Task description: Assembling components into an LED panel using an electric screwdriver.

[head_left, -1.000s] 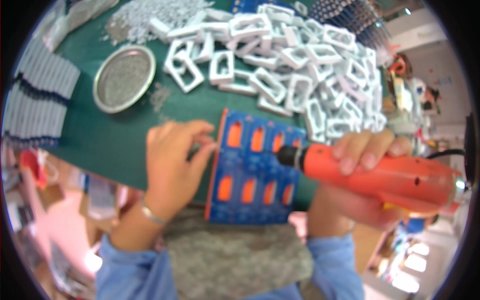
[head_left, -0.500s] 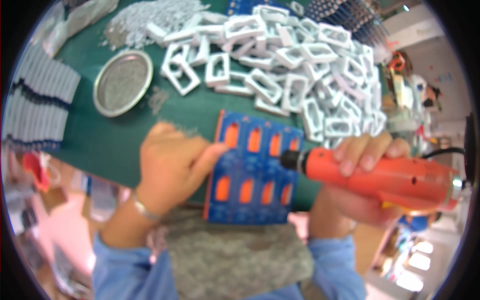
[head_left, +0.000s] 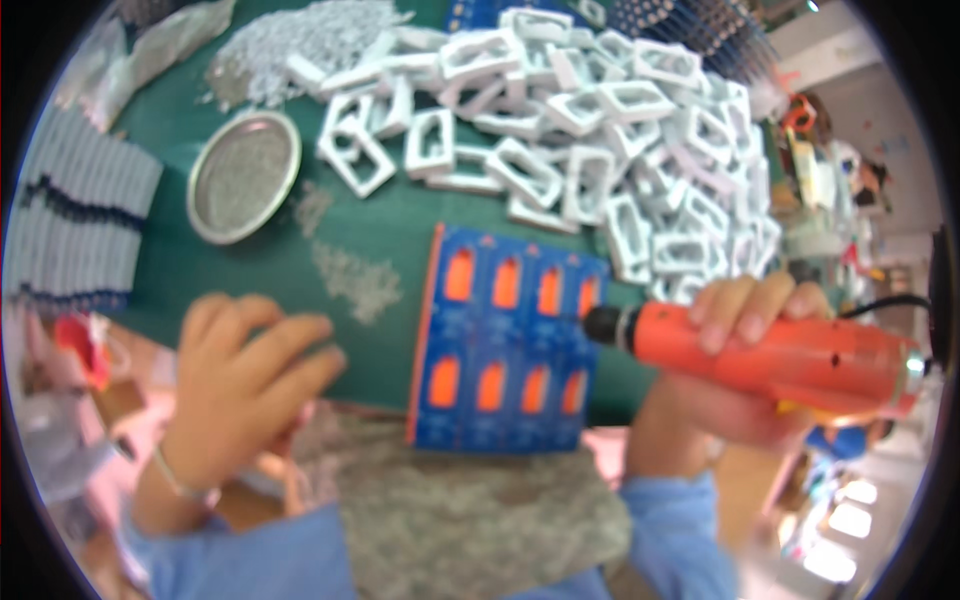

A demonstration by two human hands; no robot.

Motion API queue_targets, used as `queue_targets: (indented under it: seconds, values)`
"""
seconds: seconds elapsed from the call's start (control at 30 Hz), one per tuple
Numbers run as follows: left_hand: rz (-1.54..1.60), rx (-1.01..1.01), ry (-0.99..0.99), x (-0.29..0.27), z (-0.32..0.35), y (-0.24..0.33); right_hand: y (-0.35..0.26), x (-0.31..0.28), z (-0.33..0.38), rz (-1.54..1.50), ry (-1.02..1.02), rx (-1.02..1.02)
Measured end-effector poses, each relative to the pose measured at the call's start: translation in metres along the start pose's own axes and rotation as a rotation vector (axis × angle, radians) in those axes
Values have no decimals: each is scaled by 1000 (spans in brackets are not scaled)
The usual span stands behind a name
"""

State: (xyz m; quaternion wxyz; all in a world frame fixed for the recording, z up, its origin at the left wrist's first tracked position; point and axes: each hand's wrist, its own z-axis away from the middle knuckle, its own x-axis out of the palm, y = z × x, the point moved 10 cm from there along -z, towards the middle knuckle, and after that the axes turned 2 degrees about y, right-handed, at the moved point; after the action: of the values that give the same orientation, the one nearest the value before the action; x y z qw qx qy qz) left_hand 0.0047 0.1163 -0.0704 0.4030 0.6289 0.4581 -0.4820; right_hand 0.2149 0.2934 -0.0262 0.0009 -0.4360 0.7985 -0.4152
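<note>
— Where are we? Our right hand (head_left: 745, 325) grips the orange electric screwdriver (head_left: 770, 350), tip at the blue fixture (head_left: 505, 345) on the green desk (head_left: 400, 215).

— Left hand (head_left: 245, 375) loosely curled, empty, beside the loose screws (head_left: 355, 280); we judge a screw pickup comes next.

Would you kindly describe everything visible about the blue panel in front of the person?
The blue panel is a flat rectangle holding two rows of four orange inserts, with an orange strip along its left edge. It lies on the green table, its near edge overhanging. The orange screwdriver in the right hand meets its right edge.
</note>
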Motion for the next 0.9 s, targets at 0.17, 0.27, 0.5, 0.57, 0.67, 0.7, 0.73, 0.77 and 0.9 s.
queue_targets:
  seconds: [0.17, 0.27, 0.5, 0.57, 0.67, 0.7, 0.73, 0.77, 0.9]
  values:
    - [663, -31, 77, 32, -35, 7, 0, -4, 4, 6, 16, -16]
    - [410, -98, 215, 56, -56, 6, 5, 3, 7, 4, -10, -14]
    - [319, -94, 198, 77, -84, 16, 5, 1, 10, -48, 23, -16]
    - [272, -70, 180, 74, -85, 21, 8, 1, 9, -54, 32, -3]
    - [488, -179, 268, 63, -73, 17, 14, 7, 11, -106, 48, 14]
    - [777, -283, 243, 72, -66, 10, 15, 7, 11, -140, 96, 15]
    - [1059, -393, 215, 83, -59, 6, 16, 7, 10, -180, 140, 17]
    - [1057, -393, 217, 84, -56, 11, 16, 9, 10, -182, 138, 16]
    - [1501, -659, 405, 111, -38, 1, 21, 12, 10, -213, 151, 23]
